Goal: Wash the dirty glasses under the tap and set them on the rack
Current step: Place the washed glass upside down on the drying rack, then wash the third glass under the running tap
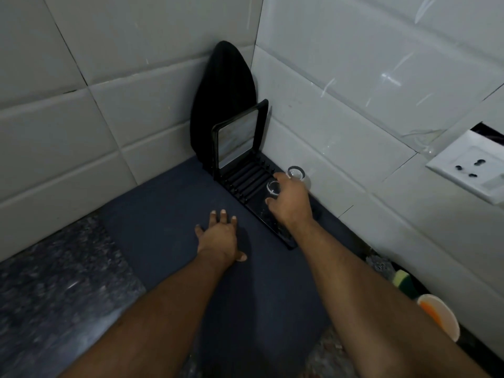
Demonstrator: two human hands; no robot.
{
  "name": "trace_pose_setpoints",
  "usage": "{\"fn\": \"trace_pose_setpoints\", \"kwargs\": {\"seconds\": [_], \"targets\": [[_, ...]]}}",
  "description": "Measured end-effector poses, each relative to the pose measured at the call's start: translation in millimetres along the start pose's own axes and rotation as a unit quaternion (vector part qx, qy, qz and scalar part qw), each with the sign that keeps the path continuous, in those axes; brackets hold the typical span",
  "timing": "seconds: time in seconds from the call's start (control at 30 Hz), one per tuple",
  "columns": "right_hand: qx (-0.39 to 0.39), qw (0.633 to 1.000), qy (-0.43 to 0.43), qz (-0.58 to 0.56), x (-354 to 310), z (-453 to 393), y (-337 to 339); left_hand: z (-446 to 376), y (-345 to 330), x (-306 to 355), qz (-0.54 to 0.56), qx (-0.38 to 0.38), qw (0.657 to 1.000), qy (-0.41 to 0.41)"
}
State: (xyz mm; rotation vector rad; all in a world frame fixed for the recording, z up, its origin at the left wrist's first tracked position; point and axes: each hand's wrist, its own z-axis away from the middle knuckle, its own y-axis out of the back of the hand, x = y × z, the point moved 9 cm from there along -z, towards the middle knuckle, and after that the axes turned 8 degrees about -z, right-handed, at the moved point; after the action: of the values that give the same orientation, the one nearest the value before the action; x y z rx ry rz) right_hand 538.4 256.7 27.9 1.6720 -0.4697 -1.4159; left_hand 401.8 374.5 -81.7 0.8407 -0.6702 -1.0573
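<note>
A black dish rack (245, 178) lies on a dark blue mat (169, 214) in the tiled corner. Two clear glasses stand upside down on its near end: one glass (297, 174) against the right wall, a second glass (273, 187) just left of it. My right hand (290, 204) curls over the second glass, fingers around its sides; the hand hides most of the glass. My left hand (219, 236) rests flat on the mat with fingers spread, to the left of the rack, holding nothing.
A black tray with a pale face (237, 137) stands upright in the rack, with a black rounded board (226, 85) behind it. A wall socket (471, 165) is at right. A sponge (403, 279) and an orange-stained white cup (439, 317) sit along the right wall. Speckled granite (54, 282) lies left.
</note>
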Motion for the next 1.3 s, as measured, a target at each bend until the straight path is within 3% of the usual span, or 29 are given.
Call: {"fn": "trace_pose_setpoints", "kwargs": {"seconds": [0.13,0.33,0.47,0.53,0.67,0.9,1.1,1.3], "targets": [[-0.031,0.999,-0.002,-0.015,4.2,9.2,-2.1,2.1,0.6,-0.6,0.01,0.008,1.0,0.007],[-0.007,0.999,0.018,-0.04,2.0,64.1,15.5,16.3,7.0,-0.2,-0.013,0.026,0.999,0.015],[-0.049,0.997,0.019,-0.052,0.3,122.9,32.8,57.7,12.1,29.2,-0.082,0.101,0.991,-0.004],[-0.066,0.997,0.015,-0.032,3.1,151.2,44.0,80.8,5.4,46.0,-0.044,0.114,0.992,-0.031],[-0.077,0.997,0.007,-0.011,10.3,216.6,81.1,141.0,-10.1,80.9,0.04,0.103,0.99,-0.091],[-0.088,0.995,-0.037,-0.017,45.7,333.4,128.4,232.7,-56.4,125.1,0.052,0.071,0.99,-0.114],[-0.132,0.986,-0.086,-0.059,77.2,392.5,120.0,272.8,-102.3,151.3,0.028,0.023,0.992,-0.125],[-0.051,0.987,-0.095,-0.119,114.6,406.2,92.0,279.8,-136.9,160.5,-0.041,0.024,0.993,-0.105]]}}
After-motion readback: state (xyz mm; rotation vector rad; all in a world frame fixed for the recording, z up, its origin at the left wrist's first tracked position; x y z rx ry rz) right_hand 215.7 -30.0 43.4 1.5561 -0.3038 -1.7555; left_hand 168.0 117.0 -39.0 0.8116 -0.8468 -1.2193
